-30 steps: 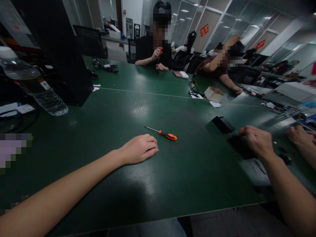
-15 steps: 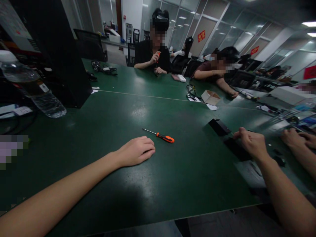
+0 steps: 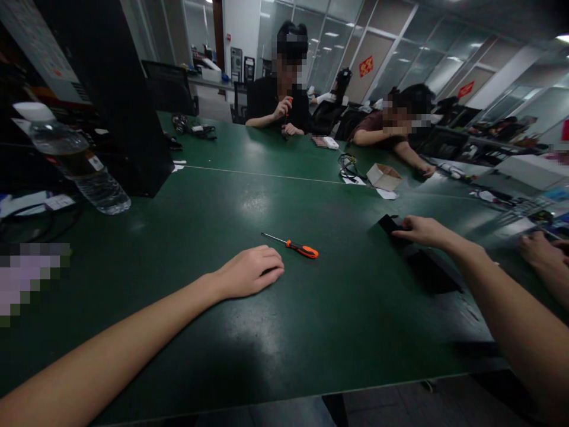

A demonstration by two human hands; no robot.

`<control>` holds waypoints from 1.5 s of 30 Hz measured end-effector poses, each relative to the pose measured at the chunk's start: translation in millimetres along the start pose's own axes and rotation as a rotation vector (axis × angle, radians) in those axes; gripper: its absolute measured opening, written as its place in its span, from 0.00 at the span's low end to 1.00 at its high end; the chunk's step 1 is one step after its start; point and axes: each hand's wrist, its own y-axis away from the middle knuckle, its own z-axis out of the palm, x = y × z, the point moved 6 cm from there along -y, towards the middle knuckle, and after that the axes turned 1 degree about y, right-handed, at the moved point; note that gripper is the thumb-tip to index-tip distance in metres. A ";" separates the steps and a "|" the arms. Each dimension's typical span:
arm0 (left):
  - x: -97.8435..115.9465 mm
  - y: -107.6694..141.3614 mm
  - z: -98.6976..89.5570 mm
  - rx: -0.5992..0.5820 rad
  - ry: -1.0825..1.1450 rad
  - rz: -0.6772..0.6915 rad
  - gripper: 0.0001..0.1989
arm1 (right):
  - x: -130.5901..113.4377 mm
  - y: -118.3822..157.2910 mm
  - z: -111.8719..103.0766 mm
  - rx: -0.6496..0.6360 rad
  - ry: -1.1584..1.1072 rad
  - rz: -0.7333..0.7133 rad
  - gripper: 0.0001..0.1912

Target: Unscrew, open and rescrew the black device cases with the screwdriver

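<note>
My left hand (image 3: pixel 253 271) lies palm down on the green table (image 3: pixel 338 320), with its fingers loosely stretched and nothing seen in them. Just beyond its fingertips is a screwdriver (image 3: pixel 302 248) with an orange and black handle, its thin shaft pointing to the left. On the right, my right hand (image 3: pixel 422 231) has its thumb and fingers closed on the near end of a small black box (image 3: pixel 389 224). Its fingers hide part of that box. Below this hand lies a flat black piece (image 3: pixel 433 274), partly covered by my forearm.
A water bottle (image 3: pixel 84 163) and a tall black case (image 3: pixel 128 136) stand on the left. Farther back are an open cardboard box (image 3: pixel 383 177) and bundled cables (image 3: pixel 349 166). Two people sit across the table. Another person's hands (image 3: pixel 544 249) are at the right edge.
My right hand has moved left and taken hold of the black box; before, it was a closed hand to the right of it. The left hand and screwdriver stay put. The view has shifted slightly.
</note>
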 end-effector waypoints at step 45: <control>2.1 1.4 1.0 0.141 0.041 -0.014 0.20 | -272.8 101.5 -91.8 0.301 -0.031 -0.765 0.41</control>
